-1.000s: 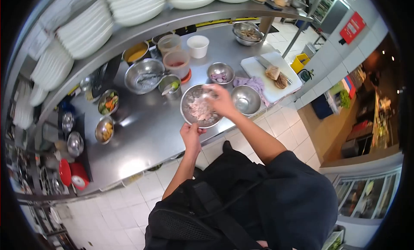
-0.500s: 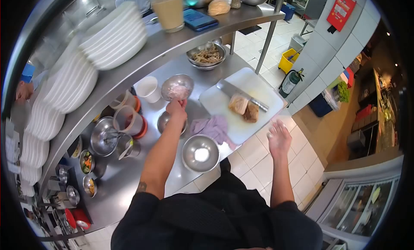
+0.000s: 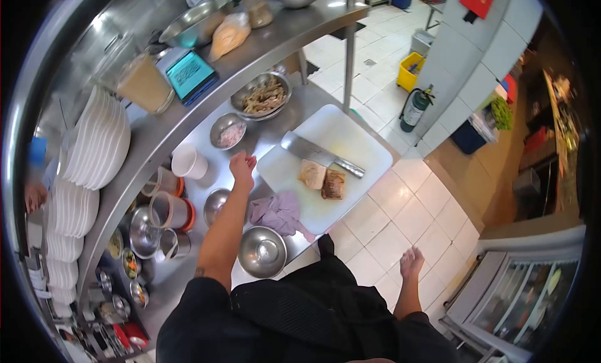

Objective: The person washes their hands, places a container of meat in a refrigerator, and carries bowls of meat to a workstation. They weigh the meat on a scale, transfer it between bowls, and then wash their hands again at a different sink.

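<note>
My left hand point(image 3: 242, 169) is over the steel counter with fingers curled in and nothing held. Just beyond it sits a small steel bowl point(image 3: 228, 131) of pale pink chopped food, apart from the fingers. To its right, a white cutting board point(image 3: 368, 153) carries a cleaver point(image 3: 316, 151) and two browned blocks of meat point(image 3: 322, 179). A crumpled purple cloth point(image 3: 275, 212) lies at the board's near corner, close to an empty steel bowl point(image 3: 261, 253). My right hand point(image 3: 411, 261) hangs above the floor, fingers loosely apart, whitish at the tips, holding nothing.
A larger bowl of shredded meat point(image 3: 263, 97) is at the back. White tub point(image 3: 189, 162) and plastic containers stand left. The raised shelf point(image 3: 164, 109) bears stacked plates point(image 3: 100, 140), a blue-screened device point(image 3: 190, 76) and a tan-filled container point(image 3: 145, 87). Another person's hand point(image 3: 35, 196) shows far left.
My left hand has let go of the small bowl of pink food, which now rests beside the larger meat bowl. My right hand has lowered away from the board. The view has turned.
</note>
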The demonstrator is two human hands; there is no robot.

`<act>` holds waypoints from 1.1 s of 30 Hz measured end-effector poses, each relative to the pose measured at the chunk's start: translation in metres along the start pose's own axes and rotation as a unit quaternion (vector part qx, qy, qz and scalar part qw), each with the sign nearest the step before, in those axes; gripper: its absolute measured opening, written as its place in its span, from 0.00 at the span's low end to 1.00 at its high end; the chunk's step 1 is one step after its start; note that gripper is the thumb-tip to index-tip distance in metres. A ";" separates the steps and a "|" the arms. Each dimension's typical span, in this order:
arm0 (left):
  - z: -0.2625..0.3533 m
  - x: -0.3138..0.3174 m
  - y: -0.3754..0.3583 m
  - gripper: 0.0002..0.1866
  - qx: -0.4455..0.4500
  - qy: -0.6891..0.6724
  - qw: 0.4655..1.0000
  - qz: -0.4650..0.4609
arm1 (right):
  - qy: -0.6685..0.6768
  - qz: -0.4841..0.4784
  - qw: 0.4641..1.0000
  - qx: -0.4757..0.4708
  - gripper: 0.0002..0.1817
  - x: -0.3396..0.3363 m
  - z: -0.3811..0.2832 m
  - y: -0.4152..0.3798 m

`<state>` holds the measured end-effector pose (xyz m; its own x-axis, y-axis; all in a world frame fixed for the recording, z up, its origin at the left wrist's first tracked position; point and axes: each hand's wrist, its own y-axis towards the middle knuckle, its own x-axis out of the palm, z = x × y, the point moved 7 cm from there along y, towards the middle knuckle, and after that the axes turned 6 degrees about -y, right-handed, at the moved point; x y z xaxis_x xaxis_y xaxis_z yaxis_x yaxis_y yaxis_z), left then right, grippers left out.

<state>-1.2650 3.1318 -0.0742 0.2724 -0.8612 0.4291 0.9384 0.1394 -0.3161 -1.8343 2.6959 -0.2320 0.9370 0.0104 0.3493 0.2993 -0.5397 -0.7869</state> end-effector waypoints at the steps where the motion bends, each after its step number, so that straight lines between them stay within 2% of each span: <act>1: 0.002 0.008 -0.019 0.07 0.019 0.027 0.999 -0.027 | 0.011 0.061 0.998 -0.005 0.22 -0.043 0.013 -0.006; 2: 0.005 0.017 -0.039 0.06 0.039 0.051 0.996 -0.055 | 0.023 0.121 0.992 -0.011 0.27 -0.088 0.027 -0.015; 4: 0.019 0.040 -0.103 0.06 0.057 0.079 0.990 -0.105 | 0.041 0.180 0.982 0.025 0.29 -0.187 0.061 -0.029; 6: 0.019 0.052 -0.172 0.06 0.065 0.108 0.982 -0.139 | 0.084 0.234 0.967 0.044 0.31 -0.241 0.078 -0.082; 8: 0.001 0.065 -0.245 0.06 0.065 0.108 0.955 -0.269 | 0.103 0.251 0.962 0.022 0.30 -0.280 0.084 -0.125; 10: -0.044 0.067 -0.320 0.05 -0.011 0.084 0.934 -0.347 | 0.132 0.266 0.955 0.001 0.30 -0.318 0.092 -0.160; 12: -0.106 0.057 -0.399 0.06 -0.066 0.116 0.869 -0.477 | 0.153 0.235 0.953 -0.112 0.30 -0.357 0.088 -0.173; 14: -0.138 0.043 -0.489 0.08 -0.078 0.242 0.745 -0.617 | 0.228 0.244 0.931 -0.145 0.29 -0.409 0.101 -0.181; 16: -0.133 0.031 -0.561 0.09 -0.106 0.242 0.681 -0.683 | 0.234 0.184 0.942 -0.156 0.21 -0.427 0.109 -0.234; 17: -0.132 0.024 -0.595 0.10 -0.119 0.242 0.650 -0.710 | 0.243 0.194 0.937 -0.162 0.23 -0.454 0.122 -0.250; 18: -0.146 0.013 -0.614 0.10 -0.152 0.229 0.638 -0.719 | 0.257 0.275 0.911 -0.167 0.24 -0.458 0.122 -0.285; 19: -0.145 0.010 -0.630 0.10 -0.177 0.258 0.621 -0.719 | 0.301 0.289 0.873 -0.253 0.22 -0.508 0.136 -0.279; 20: -0.151 0.010 -0.641 0.10 -0.134 0.262 0.605 -0.740 | 0.344 0.260 0.870 -0.239 0.20 -0.524 0.146 -0.297; 21: -0.159 0.010 -0.648 0.09 -0.088 0.263 0.589 -0.759 | 0.403 0.255 0.842 -0.251 0.17 -0.521 0.148 -0.331; 23: -0.191 0.005 -0.664 0.09 -0.149 0.326 0.551 -0.753 | 0.438 0.260 0.821 -0.258 0.16 -0.552 0.166 -0.362; 24: -0.188 0.008 -0.686 0.10 -0.176 0.356 0.536 -0.745 | 0.464 0.276 0.798 -0.268 0.16 -0.568 0.188 -0.380; 27: -0.214 0.012 -0.754 0.10 -0.156 0.399 0.480 -0.765 | 0.535 0.317 0.745 -0.242 0.15 -0.624 0.225 -0.403; 28: -0.227 0.012 -0.775 0.10 -0.176 0.377 0.499 -0.760 | 0.555 0.324 0.729 -0.238 0.15 -0.643 0.244 -0.406; 29: -0.247 0.011 -0.805 0.10 -0.201 0.351 0.516 -0.755 | 0.572 0.332 0.711 -0.239 0.16 -0.669 0.256 -0.415; 30: -0.276 0.001 -0.833 0.10 -0.203 0.337 0.495 -0.774 | 0.584 0.336 0.691 -0.261 0.16 -0.695 0.261 -0.428; 32: -0.346 -0.033 -0.873 0.10 -0.322 0.442 0.482 -0.685 | 0.617 0.338 0.670 -0.237 0.16 -0.734 0.284 -0.454; 33: -0.363 -0.045 -0.910 0.10 -0.318 0.478 0.441 -0.690 | 0.642 0.349 0.636 -0.247 0.17 -0.755 0.291 -0.469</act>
<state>-2.2083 2.8659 -0.1133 -0.9637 0.2345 0.1274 -0.2622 -0.7433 -0.6155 -2.6299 3.1861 -0.2747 -0.2058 -0.9019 0.3797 -0.5001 -0.2366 -0.8330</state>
